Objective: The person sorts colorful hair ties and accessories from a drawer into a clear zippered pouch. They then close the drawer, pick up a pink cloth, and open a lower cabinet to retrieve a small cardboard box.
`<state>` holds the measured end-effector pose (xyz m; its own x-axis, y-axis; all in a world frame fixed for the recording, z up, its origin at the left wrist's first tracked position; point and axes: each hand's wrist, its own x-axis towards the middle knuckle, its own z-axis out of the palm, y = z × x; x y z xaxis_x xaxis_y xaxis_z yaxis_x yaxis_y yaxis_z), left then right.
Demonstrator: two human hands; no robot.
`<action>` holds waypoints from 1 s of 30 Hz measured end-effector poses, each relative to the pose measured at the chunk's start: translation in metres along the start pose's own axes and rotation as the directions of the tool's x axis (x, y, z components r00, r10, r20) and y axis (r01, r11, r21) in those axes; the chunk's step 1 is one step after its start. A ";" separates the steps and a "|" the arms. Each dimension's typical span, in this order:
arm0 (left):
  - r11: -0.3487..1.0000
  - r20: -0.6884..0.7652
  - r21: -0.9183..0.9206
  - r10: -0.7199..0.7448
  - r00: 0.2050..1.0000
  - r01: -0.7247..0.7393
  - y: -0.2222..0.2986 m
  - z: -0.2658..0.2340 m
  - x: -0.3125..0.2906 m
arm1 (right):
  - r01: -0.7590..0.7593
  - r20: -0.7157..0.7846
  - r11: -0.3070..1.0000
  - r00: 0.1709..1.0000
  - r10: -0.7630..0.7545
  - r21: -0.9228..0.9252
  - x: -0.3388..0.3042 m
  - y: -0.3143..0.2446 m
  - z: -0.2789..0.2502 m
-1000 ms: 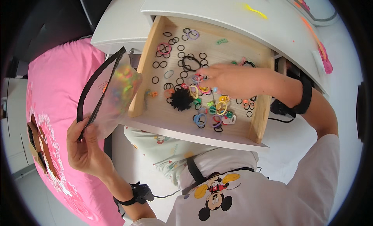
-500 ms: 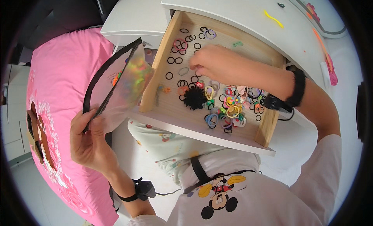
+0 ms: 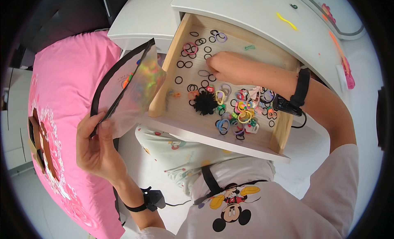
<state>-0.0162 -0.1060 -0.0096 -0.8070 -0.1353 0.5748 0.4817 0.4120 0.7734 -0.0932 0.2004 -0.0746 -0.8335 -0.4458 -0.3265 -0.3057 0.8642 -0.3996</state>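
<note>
My left hand (image 3: 100, 146) pinches the lower edge of a see-through zip pouch (image 3: 133, 97) with black edging and a rainbow sheen. Small bright things, orange among them, show through the pouch, which is held up beside the drawer's left wall. Over the open wooden drawer (image 3: 184, 31), my right hand (image 3: 225, 67) is closed, its fingertips at a thin grey hair tie (image 3: 204, 73); the fingertips are partly hidden. A black hair tie (image 3: 211, 77) lies right beside the fingers. Around the hand, several black hair ties and a pink one (image 3: 190, 48) lie on the drawer floor.
A fluffy black scrunchie (image 3: 205, 102) and a heap of coloured hair ties (image 3: 245, 115) lie nearer the drawer front. A green clip (image 3: 249, 47) lies at the back. On the white tabletop is a yellow strip (image 3: 286, 21). A pink-covered bed (image 3: 69, 74) stands at left.
My right hand has shifted slightly right, and the grey hair tie has slid right with it. My left hand and the pouch have moved a little to the right.
</note>
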 end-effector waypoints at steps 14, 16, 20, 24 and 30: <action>0.999 0.015 0.019 0.037 0.999 -0.037 0.012 0.003 0.003 | 0.111 -0.064 0.977 0.990 -0.125 -0.182 0.021 -0.005 0.013; 0.999 0.016 0.001 0.043 0.999 -0.043 0.009 0.001 0.002 | 0.086 -0.083 0.982 0.991 -0.101 -0.165 0.014 0.000 0.014; 0.999 0.016 0.015 0.051 0.999 -0.052 0.009 0.004 0.000 | 0.011 -0.189 0.995 0.982 0.008 0.104 -0.040 0.009 -0.012; 1.000 0.034 0.012 0.006 0.999 -0.006 0.006 0.006 0.001 | -0.097 -0.279 0.894 0.930 0.238 0.438 -0.120 0.029 -0.053; 1.000 0.055 0.003 0.003 0.998 -0.003 0.002 0.015 -0.001 | -0.377 -0.553 0.853 0.650 0.521 0.361 -0.228 0.098 -0.106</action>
<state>-0.0193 -0.0914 -0.0128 -0.8232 -0.0840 0.5615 0.4833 0.4153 0.7707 0.0186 0.4114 0.0514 -0.9555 0.2900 0.0536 0.2197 0.8210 -0.5269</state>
